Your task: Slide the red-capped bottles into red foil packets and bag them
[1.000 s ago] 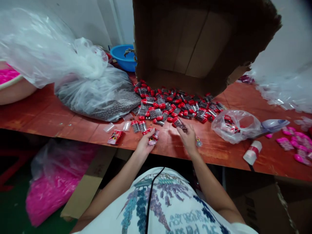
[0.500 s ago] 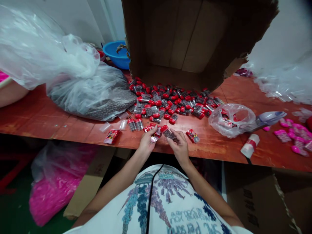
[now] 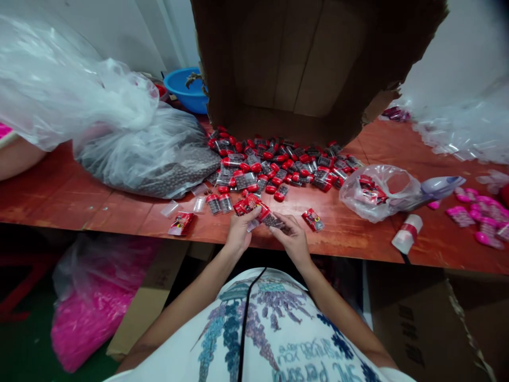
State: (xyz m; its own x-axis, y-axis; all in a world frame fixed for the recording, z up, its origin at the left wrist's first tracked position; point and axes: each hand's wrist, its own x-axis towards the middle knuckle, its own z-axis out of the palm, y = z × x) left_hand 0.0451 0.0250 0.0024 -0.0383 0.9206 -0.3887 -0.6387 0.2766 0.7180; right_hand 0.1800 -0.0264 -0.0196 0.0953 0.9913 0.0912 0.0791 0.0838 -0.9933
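Note:
My left hand (image 3: pixel 238 232) is closed on a small clear packet with a red printed card (image 3: pixel 251 204) at the table's front edge. My right hand (image 3: pixel 293 239) pinches a red-capped tube of dark beads (image 3: pixel 270 217), whose red end meets the packet held by the left hand. Behind them lies a pile of the same red-capped tubes (image 3: pixel 278 164), spilling from a tipped cardboard box (image 3: pixel 314 63). One filled red packet (image 3: pixel 313 219) lies just right of my right hand, another (image 3: pixel 181 223) to the left.
A big clear bag of dark beads (image 3: pixel 159 164) sits left of the pile, under loose plastic sheeting (image 3: pixel 71 90). A blue bowl (image 3: pixel 185 90) stands at the back. At the right lie a small bag of packets (image 3: pixel 379 193), a white-and-red roll (image 3: pixel 406 233) and pink tubes (image 3: pixel 477 220).
My right hand lifted a tube from the pile's edge and brought it to the left hand's packet. The packet beside my right hand now lies uncovered on the table.

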